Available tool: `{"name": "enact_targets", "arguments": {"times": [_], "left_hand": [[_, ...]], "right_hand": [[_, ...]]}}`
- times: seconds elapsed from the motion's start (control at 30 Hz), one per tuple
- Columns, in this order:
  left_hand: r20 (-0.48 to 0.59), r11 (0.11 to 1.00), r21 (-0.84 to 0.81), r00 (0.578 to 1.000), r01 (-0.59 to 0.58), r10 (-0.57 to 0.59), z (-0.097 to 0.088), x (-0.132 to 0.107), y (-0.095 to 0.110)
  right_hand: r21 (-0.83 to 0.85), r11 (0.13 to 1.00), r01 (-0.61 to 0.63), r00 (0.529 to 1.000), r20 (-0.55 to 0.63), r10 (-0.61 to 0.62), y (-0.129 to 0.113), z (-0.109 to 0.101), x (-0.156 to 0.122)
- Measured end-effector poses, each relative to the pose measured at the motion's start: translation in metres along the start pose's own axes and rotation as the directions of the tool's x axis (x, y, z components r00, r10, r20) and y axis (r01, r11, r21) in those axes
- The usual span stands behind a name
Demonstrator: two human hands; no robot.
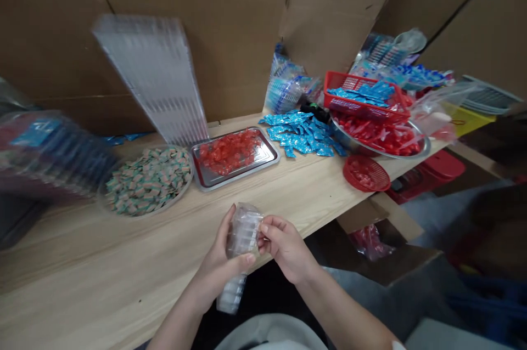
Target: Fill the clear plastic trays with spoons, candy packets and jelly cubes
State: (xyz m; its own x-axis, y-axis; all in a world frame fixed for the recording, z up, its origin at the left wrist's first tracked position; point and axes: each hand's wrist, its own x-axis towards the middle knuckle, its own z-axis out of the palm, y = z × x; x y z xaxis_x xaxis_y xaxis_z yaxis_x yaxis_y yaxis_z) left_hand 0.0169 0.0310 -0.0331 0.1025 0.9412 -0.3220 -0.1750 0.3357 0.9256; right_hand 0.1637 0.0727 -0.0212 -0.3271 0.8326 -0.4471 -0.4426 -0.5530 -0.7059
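Cardboard backdrop (pixel 222 48) and pale wood bench (pixel 82 262): what was laid out?

Left to right along the back: round steel dish (pixel 102 196) of green-patterned sachets, steel tray (pixel 214 182) of red sweets, loose blue sachets (pixel 298 133), red plastic basket (pixel 362 92) holding more blue sachets, steel bowl (pixel 424 147) of red packets under that basket's edge. Small round red basket (pixel 365 173) sat nearer the front edge, right of centre. Blurred stack of clear plastic trays (pixel 152 78) leaned upper left.

Hands?

Both were on a clear plastic blister strip (pixel 242 232), bottom centre of the frame, just off the bench's front edge, lower end hanging below my hands.

Grip state?

Left hand (pixel 218 262) closed around it, thumb (pixel 247 260) across the front. Right hand (pixel 286 248) nearly closed, pinching its right edge between thumb and fingers (pixel 272 229).
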Motion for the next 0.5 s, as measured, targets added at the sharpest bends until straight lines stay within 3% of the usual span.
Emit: {"name": "enact_targets", "arguments": {"times": [0.1, 0.23, 0.37, 0.5], "left_hand": [[0.02, 1.0, -0.012, 1.0, 0.018, -0.018, 0.012, 0.008, 0.002], [-0.004, 0.995, 0.084, 0.999, -0.047, 0.047, 0.021, 0.018, 0.0], [0.028, 0.988, 0.146, 0.998, -0.051, 0.047, 0.021, 0.024, 0.002], [0.041, 0.99, 0.138, 0.999, -0.016, 0.01, 0.018, 0.024, 0.007]], "right_hand": [[0.019, 0.999, 0.046, 0.997, -0.06, -0.045, -0.005, -0.01, 0.0], [-0.028, 0.997, 0.068, 0.998, -0.01, -0.069, -0.018, -0.024, 0.001], [-0.122, 0.988, 0.095, 0.995, 0.048, -0.089, -0.031, -0.032, 0.003], [-0.11, 0.99, 0.09, 0.995, 0.047, -0.086, -0.034, -0.031, 0.007]]}}
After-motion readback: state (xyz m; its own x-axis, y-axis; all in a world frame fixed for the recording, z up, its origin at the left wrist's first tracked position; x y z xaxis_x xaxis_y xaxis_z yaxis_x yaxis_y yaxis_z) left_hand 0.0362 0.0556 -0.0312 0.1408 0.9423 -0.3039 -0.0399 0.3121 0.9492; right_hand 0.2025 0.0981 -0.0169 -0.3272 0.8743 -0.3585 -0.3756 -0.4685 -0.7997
